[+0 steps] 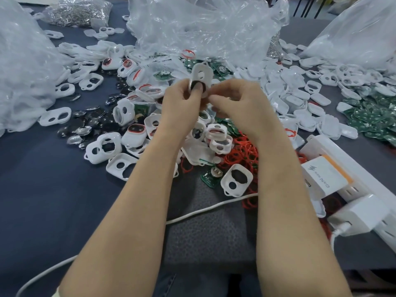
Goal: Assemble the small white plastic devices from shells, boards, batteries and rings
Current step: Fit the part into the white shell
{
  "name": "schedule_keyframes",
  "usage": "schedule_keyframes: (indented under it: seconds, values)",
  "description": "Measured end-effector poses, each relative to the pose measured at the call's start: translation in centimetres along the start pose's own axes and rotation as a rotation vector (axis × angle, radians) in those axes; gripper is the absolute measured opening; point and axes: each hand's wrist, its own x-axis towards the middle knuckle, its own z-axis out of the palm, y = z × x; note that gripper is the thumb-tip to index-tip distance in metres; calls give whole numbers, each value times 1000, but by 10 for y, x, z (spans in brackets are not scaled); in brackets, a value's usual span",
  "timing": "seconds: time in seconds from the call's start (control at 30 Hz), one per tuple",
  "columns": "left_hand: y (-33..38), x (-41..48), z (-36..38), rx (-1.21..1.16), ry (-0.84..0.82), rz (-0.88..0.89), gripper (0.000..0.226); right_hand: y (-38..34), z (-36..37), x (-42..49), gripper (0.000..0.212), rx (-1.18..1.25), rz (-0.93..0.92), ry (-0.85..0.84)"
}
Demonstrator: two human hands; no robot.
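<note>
Two bare forearms (137, 211) fill the lower frame, ending in the left hand (182, 101) and right hand (237, 101). A sliver of pale yellow garment (57, 293) shows at the left elbow. Dark blue denim trousers (171, 284) cover the lap.

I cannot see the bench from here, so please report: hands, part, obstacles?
Left hand grips white shell, thumb on its dark insert. Right hand at shell's lower edge, grip blurred. Red rings heaped beneath.

table (42, 189): dark blue-grey cloth — matte | far edge: dark furniture legs (308, 6) | light: soft, even
</note>
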Motion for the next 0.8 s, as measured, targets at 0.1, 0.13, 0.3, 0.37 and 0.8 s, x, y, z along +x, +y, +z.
schedule_keyframes:
  seconds: [0.1, 0.13, 0.3, 0.37, 0.8]
  values:
    - [-2, 3, -1, -39, 60, -45, 7, -7, -22, -9, 10, -259, 81, -286]
    - [-3, 4, -1, -38, 88, -53, 9, -9, -25, -12, 8, -374, 108, -405]
    - [-4, 2, -5, 11, 117, -20, 15, -16, -5, -24, 11, -718, 113, -582]
    - [-4, 3, -6, 30, 124, -4, 11, -16, 6, -25, 22, -801, 115, -570]
    - [-4, 6, -9, 20, 242, 41, 20, 14, 24, -12, 22, -790, 148, -190]
